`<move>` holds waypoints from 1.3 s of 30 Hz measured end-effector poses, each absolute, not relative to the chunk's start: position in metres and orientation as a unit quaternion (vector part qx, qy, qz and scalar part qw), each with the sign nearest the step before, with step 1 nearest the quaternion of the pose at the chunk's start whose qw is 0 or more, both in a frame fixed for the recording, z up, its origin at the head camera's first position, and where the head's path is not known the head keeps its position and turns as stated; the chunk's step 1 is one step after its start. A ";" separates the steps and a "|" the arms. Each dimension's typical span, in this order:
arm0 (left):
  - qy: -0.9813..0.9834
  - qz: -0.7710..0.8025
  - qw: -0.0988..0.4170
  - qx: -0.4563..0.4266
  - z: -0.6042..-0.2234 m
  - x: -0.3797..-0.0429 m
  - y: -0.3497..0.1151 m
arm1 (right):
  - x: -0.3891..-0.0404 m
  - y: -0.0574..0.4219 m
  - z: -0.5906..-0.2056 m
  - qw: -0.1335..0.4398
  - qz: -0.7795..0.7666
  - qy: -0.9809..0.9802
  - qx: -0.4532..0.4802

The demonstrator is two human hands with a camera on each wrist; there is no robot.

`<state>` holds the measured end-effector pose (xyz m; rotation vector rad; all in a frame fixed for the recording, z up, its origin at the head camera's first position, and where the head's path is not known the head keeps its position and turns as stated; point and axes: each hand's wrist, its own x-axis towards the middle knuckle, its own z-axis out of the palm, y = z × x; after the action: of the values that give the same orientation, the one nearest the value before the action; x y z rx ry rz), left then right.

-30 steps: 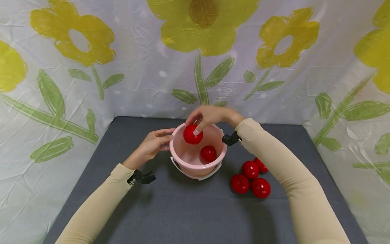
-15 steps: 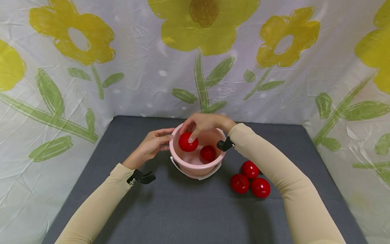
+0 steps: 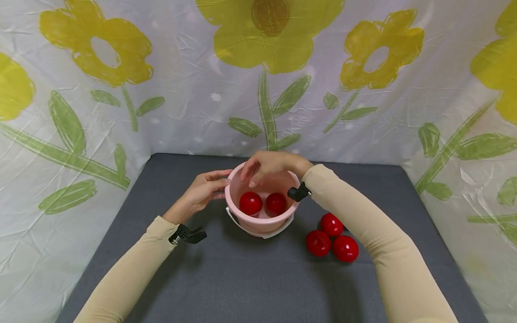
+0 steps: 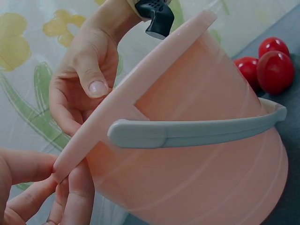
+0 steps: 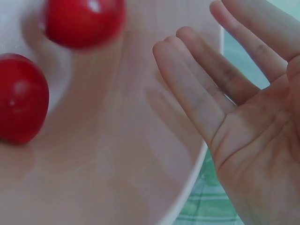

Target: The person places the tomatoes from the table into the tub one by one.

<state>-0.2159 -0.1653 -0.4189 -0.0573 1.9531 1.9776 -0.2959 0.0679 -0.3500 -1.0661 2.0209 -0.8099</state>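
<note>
My left hand [image 3: 206, 190] pinches the left rim of a pink bucket [image 3: 262, 220]. In the left wrist view, thumb and fingers [image 4: 79, 192] meet at that rim, near the end of the pale handle [image 4: 201, 133]. Over the bucket's mouth my right hand [image 3: 270, 166] hovers, its fingers loose and holding nothing. Two glossy red round fruits lie in the bucket, one at left [image 3: 250, 203] and another at right [image 3: 276, 204]; whether they are apples or tomatoes I cannot tell. The right wrist view shows one fruit [image 5: 84, 21] blurred, apart from the relaxed fingers [image 5: 187, 84].
Three more red fruits [image 3: 332, 224] lie close together on the dark grey cloth [image 3: 226, 282], right of the bucket and beside my right forearm. A curtain [image 3: 181, 89] with yellow flowers stands round the back and sides.
My right hand has lowered a red fruit into the bucket and let it go; it now lies lower, beside the other one. My left hand has stayed at the rim.
</note>
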 end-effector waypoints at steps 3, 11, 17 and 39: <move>0.690 0.701 0.180 -0.019 -0.419 -0.216 -0.165 | -0.297 0.071 -0.349 0.345 -0.315 0.779 -0.418; 0.696 0.694 0.182 -0.019 -0.419 -0.215 -0.166 | -0.300 0.083 -0.345 0.342 -0.347 0.766 -0.420; 0.691 0.699 0.183 -0.017 -0.419 -0.216 -0.166 | -0.302 0.101 -0.333 0.335 -0.372 0.774 -0.388; 0.692 0.700 0.173 -0.024 -0.419 -0.216 -0.163 | -0.293 0.217 -0.315 0.277 -0.381 0.837 -0.278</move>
<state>-0.2160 -0.1635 -0.4194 -0.0669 1.9639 1.9867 -0.2933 0.2169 -0.3148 -0.7465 2.2477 -1.0238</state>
